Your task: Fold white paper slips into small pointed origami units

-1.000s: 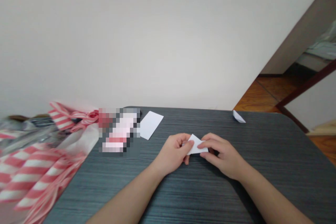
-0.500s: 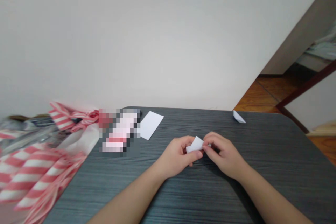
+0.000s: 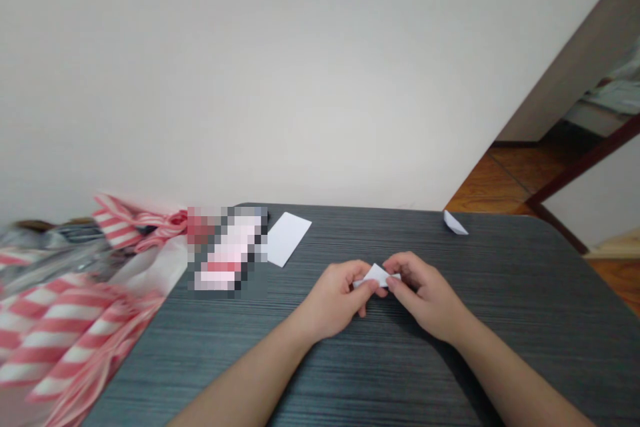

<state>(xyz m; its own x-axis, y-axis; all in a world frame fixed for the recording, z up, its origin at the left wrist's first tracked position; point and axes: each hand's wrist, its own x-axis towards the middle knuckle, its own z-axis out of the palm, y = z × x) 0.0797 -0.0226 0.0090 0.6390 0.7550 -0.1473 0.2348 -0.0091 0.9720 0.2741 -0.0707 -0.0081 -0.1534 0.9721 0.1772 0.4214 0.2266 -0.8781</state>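
Observation:
Between my two hands is a small piece of folded white paper, its pointed corner facing the wall. My left hand pinches its left side, the thumb lying along the near edge. On the right side, my right hand grips it between thumb and fingers. Parts of the paper are covered by my fingers. Both hands are just over the dark table, close together. A flat white sheet of paper lies farther back to the left. Near the back right edge rests another folded white paper.
The dark wood-grain table meets a pale wall at the back. A pixelated, blurred-out object lies on its left side. Red-and-white striped cloth is heaped left of the table. Wooden floor shows at right.
The raised white flap has come down and looks flatter, forming a lower point. My thumbs have shifted slightly on the paper. Everything else on the table stays put.

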